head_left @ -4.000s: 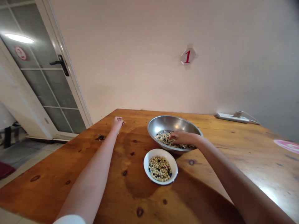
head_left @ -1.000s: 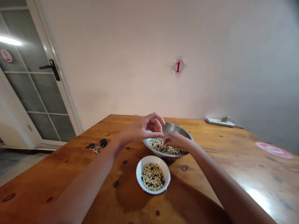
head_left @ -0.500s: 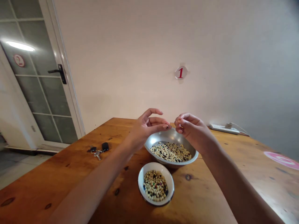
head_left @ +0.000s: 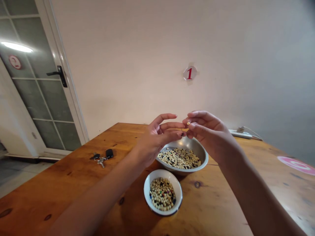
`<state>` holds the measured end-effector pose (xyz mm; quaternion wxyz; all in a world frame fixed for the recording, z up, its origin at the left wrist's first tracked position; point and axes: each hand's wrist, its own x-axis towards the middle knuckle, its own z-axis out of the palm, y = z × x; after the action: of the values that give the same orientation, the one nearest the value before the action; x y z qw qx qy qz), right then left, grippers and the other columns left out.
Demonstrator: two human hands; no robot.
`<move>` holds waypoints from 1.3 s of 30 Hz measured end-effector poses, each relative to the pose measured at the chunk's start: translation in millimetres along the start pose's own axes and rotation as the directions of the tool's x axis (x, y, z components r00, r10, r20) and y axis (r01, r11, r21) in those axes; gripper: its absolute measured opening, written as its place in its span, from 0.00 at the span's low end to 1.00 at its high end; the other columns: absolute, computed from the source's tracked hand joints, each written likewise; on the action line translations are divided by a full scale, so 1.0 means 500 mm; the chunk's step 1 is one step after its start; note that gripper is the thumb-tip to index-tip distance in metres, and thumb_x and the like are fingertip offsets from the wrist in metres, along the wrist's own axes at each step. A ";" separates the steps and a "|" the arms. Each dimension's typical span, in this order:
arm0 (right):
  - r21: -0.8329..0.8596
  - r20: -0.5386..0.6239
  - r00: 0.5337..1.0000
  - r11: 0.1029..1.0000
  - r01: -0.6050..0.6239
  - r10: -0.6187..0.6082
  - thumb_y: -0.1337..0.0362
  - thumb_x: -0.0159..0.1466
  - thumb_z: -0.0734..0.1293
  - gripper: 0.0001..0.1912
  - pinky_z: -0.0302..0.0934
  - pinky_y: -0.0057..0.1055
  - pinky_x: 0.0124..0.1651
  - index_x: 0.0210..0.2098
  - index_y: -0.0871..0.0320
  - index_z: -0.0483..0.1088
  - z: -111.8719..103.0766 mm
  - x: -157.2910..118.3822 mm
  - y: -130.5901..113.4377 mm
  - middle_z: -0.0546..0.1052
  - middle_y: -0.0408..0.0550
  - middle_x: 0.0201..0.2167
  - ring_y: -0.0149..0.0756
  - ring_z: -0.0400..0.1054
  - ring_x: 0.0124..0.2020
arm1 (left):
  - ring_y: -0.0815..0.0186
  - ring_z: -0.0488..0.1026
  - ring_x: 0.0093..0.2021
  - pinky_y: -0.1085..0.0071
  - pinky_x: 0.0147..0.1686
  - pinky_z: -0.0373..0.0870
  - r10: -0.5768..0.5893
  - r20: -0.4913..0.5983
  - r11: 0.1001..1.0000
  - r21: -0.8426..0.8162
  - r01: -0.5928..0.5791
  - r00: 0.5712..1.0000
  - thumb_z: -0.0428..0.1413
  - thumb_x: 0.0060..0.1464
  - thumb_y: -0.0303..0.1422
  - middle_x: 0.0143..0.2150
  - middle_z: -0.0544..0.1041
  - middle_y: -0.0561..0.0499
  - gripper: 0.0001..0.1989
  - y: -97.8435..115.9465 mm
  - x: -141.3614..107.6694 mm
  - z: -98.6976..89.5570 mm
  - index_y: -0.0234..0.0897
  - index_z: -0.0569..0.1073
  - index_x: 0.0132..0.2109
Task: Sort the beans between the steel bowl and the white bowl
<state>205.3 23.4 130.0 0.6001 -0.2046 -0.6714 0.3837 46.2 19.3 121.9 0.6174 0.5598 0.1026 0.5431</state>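
Note:
My two hands meet above the rim of a metal bowl [head_left: 203,160] that holds many small pale and dark beads [head_left: 180,157]. Between the thumb and fingertips of my right hand [head_left: 209,134] is a small pale yellow bead [head_left: 188,123]. My left hand [head_left: 156,136] reaches in from the other side, thumb and a finger pinched close to that bead, index finger raised. A thin line shows faintly at its fingertips, too fine to identify. Nearer to me, a white bowl [head_left: 147,183] contains pale, dark and a few coloured beads [head_left: 162,193].
A bunch of keys [head_left: 100,160] with a black fob lies on the wooden table [head_left: 209,209] at left. A white power strip [head_left: 240,133] with a plugged-in cord sits by the wall at back right. A pink round sticker [head_left: 295,164] marks the right side.
Both hands have come closer together, and their fingertips now nearly touch. The pale bead in my right fingers shows more plainly. The view has shifted slightly.

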 end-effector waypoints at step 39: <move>-0.330 0.054 0.987 0.930 0.160 -0.151 0.66 0.52 0.69 0.05 0.67 0.27 0.26 0.30 0.54 0.70 0.014 -0.018 -0.037 0.74 0.42 0.30 0.30 0.69 0.29 | 0.73 0.71 0.31 0.72 0.36 0.68 0.144 -0.046 0.936 0.330 -0.121 0.989 0.59 0.39 0.25 0.39 0.65 0.56 0.19 0.007 -0.011 0.012 0.39 0.59 0.36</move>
<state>203.8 3.4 138.2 0.5762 -0.2439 -0.7487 0.2188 46.7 10.7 124.3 0.4746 0.6405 0.1744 0.5780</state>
